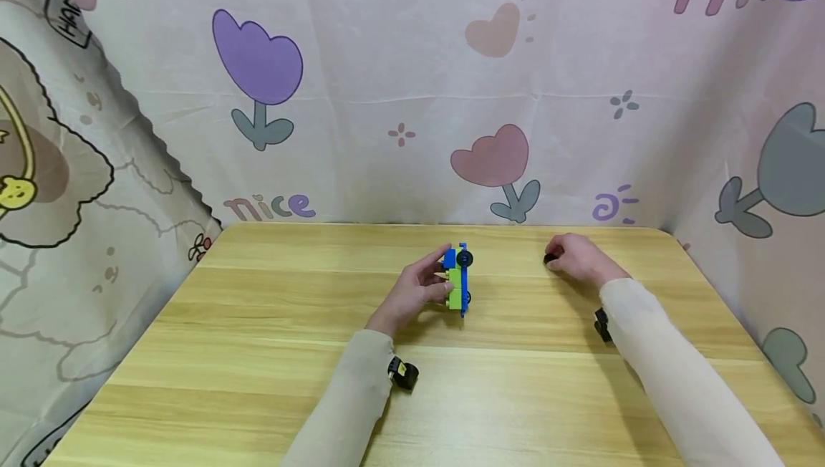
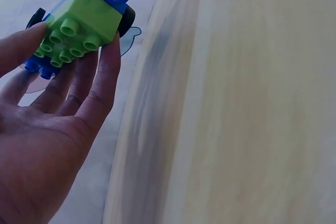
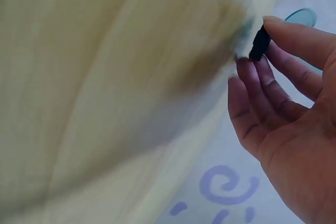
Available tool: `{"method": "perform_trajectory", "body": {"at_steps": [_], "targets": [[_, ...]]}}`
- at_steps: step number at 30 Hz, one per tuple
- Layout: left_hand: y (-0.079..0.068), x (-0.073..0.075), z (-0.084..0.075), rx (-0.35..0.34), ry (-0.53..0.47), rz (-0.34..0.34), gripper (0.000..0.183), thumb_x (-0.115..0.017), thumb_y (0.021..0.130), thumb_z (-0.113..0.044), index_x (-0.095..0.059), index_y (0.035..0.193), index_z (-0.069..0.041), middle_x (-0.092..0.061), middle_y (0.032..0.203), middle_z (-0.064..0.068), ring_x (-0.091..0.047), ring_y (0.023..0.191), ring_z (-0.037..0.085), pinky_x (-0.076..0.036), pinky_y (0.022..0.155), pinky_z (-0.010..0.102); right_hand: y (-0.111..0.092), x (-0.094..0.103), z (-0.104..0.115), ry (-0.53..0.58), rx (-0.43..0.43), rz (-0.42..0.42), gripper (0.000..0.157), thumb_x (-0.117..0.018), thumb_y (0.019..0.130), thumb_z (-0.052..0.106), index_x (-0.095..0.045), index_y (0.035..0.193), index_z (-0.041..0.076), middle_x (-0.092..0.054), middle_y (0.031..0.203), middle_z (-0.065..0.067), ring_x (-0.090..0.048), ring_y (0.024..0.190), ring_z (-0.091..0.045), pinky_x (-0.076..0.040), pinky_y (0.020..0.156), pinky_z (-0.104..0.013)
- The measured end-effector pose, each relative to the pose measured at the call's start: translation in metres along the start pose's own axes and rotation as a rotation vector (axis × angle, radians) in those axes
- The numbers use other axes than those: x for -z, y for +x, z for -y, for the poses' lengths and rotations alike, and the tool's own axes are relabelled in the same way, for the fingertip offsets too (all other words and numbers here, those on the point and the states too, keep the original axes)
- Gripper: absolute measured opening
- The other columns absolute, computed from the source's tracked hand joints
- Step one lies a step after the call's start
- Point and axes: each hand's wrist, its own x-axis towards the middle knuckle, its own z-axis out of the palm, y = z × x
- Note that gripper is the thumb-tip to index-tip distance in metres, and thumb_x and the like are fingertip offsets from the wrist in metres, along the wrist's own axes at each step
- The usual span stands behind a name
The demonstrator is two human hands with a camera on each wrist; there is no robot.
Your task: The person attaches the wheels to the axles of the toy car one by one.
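My left hand [image 1: 407,299] grips a toy car [image 1: 455,288] of bright green blocks on a blue base, a blue block at its far end. The car is held on its side, its base turned right. Black wheels show on it; one [image 1: 465,258] is in plain sight at the far end. In the left wrist view, round studs cover the green block [image 2: 97,17], held between thumb and fingers. Farther right, my right hand [image 1: 580,258] pinches a small black wheel [image 3: 260,43], seen nearly edge-on, between thumb and fingertips.
Both hands are over a light wooden table [image 1: 258,352]. A printed cloth [image 1: 361,44] with flowers and lettering hangs behind its far edge and along the sides. A small black camera [image 1: 404,375] is strapped at the left wrist, another [image 1: 602,325] at the right.
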Motion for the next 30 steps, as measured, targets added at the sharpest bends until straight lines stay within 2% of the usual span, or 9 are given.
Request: {"method": "perform_trajectory", "body": {"at_steps": [5, 8, 12, 16, 23, 30], "targets": [[0.0, 0.0, -0.001, 0.006, -0.005, 0.008, 0.068, -0.062, 0.094, 0.002, -0.039, 0.152, -0.026, -0.054, 0.127, 0.016, -0.059, 0.097, 0.026, -0.056, 0.08, 0.038, -0.007, -0.001, 0.014, 0.051, 0.031, -0.022, 0.029, -0.068, 0.085, 0.004, -0.063, 0.11, -0.009, -0.065, 0.099, -0.017, -0.06, 0.095, -0.035, -0.045, 0.09, -0.053], [-0.001, 0.0, -0.003, 0.014, -0.009, 0.013, 0.068, -0.062, 0.095, 0.001, -0.039, 0.152, -0.027, -0.055, 0.127, 0.016, -0.059, 0.096, 0.026, -0.056, 0.08, 0.039, -0.01, -0.002, 0.02, 0.072, 0.046, -0.036, 0.029, -0.069, 0.083, 0.002, -0.064, 0.11, -0.009, -0.065, 0.095, -0.016, -0.06, 0.091, -0.033, -0.047, 0.087, -0.05], [-0.001, 0.0, -0.003, 0.023, -0.008, 0.021, 0.068, -0.062, 0.095, 0.0, -0.038, 0.152, -0.027, -0.055, 0.127, 0.016, -0.06, 0.097, 0.026, -0.056, 0.081, 0.04, -0.014, -0.003, 0.026, 0.091, 0.065, -0.049, 0.029, -0.07, 0.082, 0.0, -0.063, 0.109, -0.01, -0.063, 0.091, -0.013, -0.058, 0.087, -0.03, -0.047, 0.083, -0.047], [-0.001, 0.001, -0.002, 0.023, 0.0, 0.03, 0.067, -0.062, 0.095, -0.001, -0.038, 0.153, -0.027, -0.055, 0.127, 0.016, -0.06, 0.098, 0.026, -0.056, 0.082, 0.041, -0.018, -0.004, 0.028, 0.097, 0.064, -0.051, 0.027, -0.068, 0.084, -0.001, -0.063, 0.11, -0.009, -0.064, 0.095, -0.016, -0.059, 0.089, -0.031, -0.048, 0.084, -0.048], [-0.001, 0.001, -0.001, -0.027, -0.015, 0.027, 0.067, -0.062, 0.095, -0.003, -0.037, 0.153, -0.027, -0.054, 0.127, 0.016, -0.058, 0.099, 0.027, -0.056, 0.081, 0.041, -0.022, -0.007, 0.03, 0.094, 0.048, -0.059, 0.025, -0.069, 0.087, 0.002, -0.064, 0.11, -0.006, -0.063, 0.104, -0.017, -0.061, 0.09, -0.028, -0.051, 0.078, -0.042], [0.0, 0.002, -0.003, -0.054, -0.013, 0.001, 0.07, -0.065, 0.091, 0.0, -0.041, 0.151, -0.027, -0.054, 0.124, 0.015, -0.055, 0.097, 0.026, -0.057, 0.075, 0.035, -0.026, -0.012, 0.041, 0.127, 0.158, -0.121, 0.025, -0.072, 0.084, -0.001, -0.064, 0.108, -0.007, -0.063, 0.099, -0.014, -0.062, 0.088, -0.028, -0.052, 0.077, -0.042]]}}
